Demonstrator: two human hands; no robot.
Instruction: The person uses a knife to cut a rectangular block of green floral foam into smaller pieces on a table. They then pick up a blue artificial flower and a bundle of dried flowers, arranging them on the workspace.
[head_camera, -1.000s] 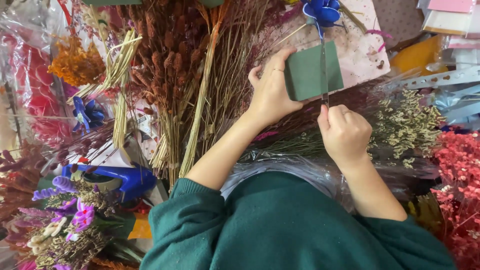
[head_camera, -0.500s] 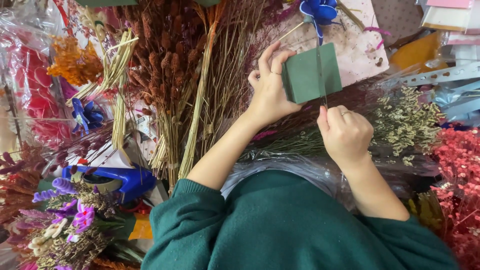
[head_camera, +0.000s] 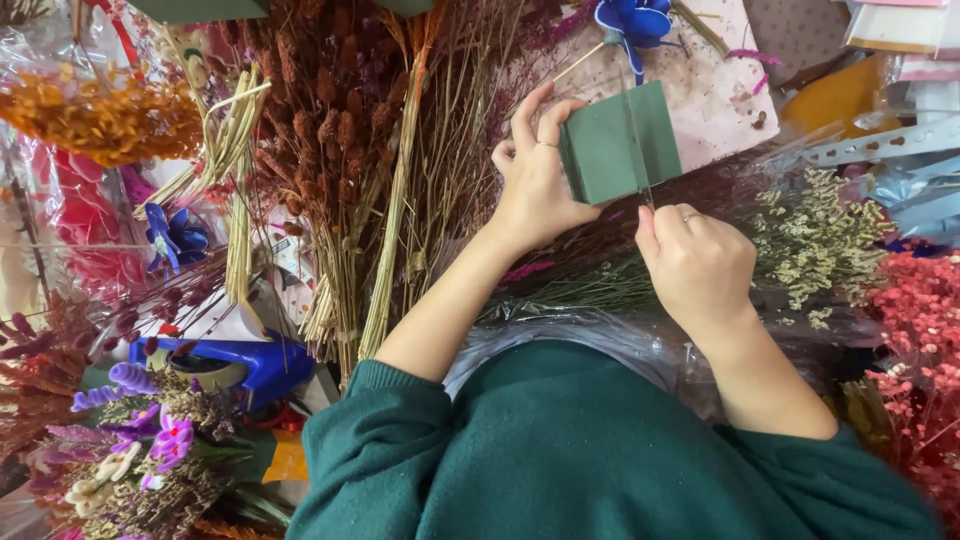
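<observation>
Bundles of brown dried stems (head_camera: 350, 150) fill the bench at ten o'clock of the hands, cream dried sprigs (head_camera: 810, 240) lie at three o'clock. The dark green rectangular foam block (head_camera: 620, 145) sits at centre-top, gripped on its nine o'clock side by the left hand (head_camera: 535, 175), fingers curled. The right hand (head_camera: 700, 265), fisted at five o'clock, pinches a thin blade (head_camera: 640, 130) set through the block.

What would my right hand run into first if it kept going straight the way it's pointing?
Most likely the green foam block. The right hand points up at it, a thin blade already in it. The left hand holds the block; depth is hard to judge.
</observation>
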